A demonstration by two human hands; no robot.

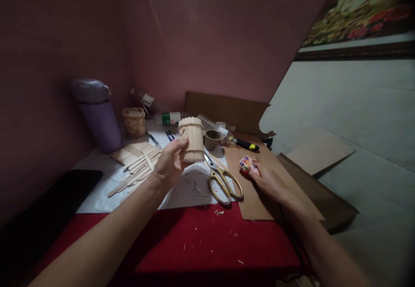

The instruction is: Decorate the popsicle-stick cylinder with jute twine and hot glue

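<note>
My left hand [172,161] is closed around a small holder made of craft sticks [193,140], raised above the table. Its pale sticks stand side by side, with a rope-like band near the top and another near the bottom. My right hand [264,179] is closed on a flower-patterned glue gun [248,164] over the cardboard sheet [259,207]; its full shape is partly hidden, and a dark cord runs beneath the wrist. Gold-handled scissors [223,183] lie between my hands. Loose craft sticks [134,176] are piled left of my left hand.
A brown cup [212,140] and clear plastic bottles [170,118] are behind the holder. A black-handled knife [247,144] lies right of them. Further left are a decorated pot [134,122] and a purple tumbler [100,120]. Wood scraps dot the red cloth [207,243].
</note>
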